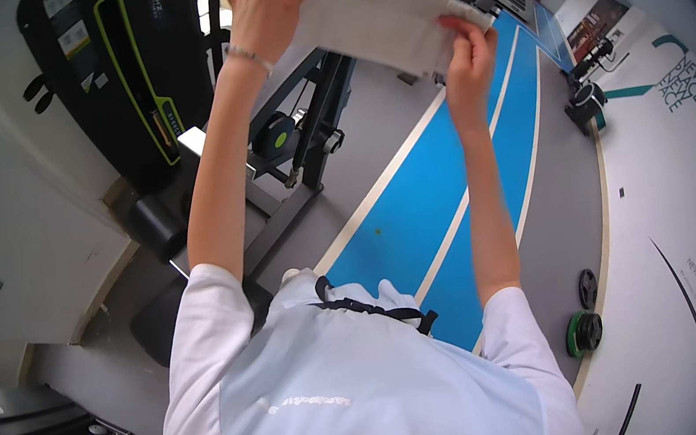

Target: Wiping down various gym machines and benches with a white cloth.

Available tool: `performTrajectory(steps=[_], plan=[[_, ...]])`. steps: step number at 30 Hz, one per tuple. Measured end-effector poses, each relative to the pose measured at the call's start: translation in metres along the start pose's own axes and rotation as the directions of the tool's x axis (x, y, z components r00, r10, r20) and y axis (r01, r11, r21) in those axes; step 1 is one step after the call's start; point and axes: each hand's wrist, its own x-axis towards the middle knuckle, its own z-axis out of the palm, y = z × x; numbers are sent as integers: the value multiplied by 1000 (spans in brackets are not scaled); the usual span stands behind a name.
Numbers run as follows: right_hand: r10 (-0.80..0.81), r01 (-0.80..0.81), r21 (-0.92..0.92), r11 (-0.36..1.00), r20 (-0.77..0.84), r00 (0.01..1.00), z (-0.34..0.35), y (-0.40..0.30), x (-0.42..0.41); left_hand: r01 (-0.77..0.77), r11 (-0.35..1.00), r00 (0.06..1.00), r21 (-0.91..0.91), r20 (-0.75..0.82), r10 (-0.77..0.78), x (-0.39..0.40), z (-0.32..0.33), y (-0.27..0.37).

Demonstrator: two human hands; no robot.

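Both arms are raised in front of me. A pale, thin sheet, perhaps cloth or paper [370, 21], is stretched between my hands at the top of the view. My left hand [268, 8], with a bracelet on the wrist, grips its left end. My right hand [470, 60] pinches its right end between thumb and fingers. The sheet is held above the floor and covers part of the gym machine behind it. I cannot tell its exact material.
A black weight machine [134, 74] with a padded seat [159, 324] stands at the left. A blue running lane [382, 226] crosses the grey floor. Weight plates [584, 331] rest by the right wall [655, 174]. An exercise machine [586, 100] stands farther along that wall.
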Motion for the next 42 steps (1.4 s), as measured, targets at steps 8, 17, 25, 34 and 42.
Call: performTrajectory(steps=[8, 17, 25, 34, 42], plan=[[-130, 147, -229, 962, 87, 988, 55, 36, 50, 241, 928, 967, -284, -9, -254, 43, 64, -26], [132, -104, -233, 967, 109, 985, 104, 13, 51, 288, 929, 957, -233, 45, -286, 54, 106, -27], [200, -171, 249, 953, -93, 975, 140, -2, 61, 462, 257, 879, -849, 399, -262, 37, 144, 6], [311, -293, 213, 932, -54, 949, 147, 16, -2, 695, -25, 699, -719, 683, -210, -34, 130, 13], [510, -599, 242, 764, 343, 789, 167, 73, -177, 930, 63, 358, -362, 855, -375, -180, 85, 18]])
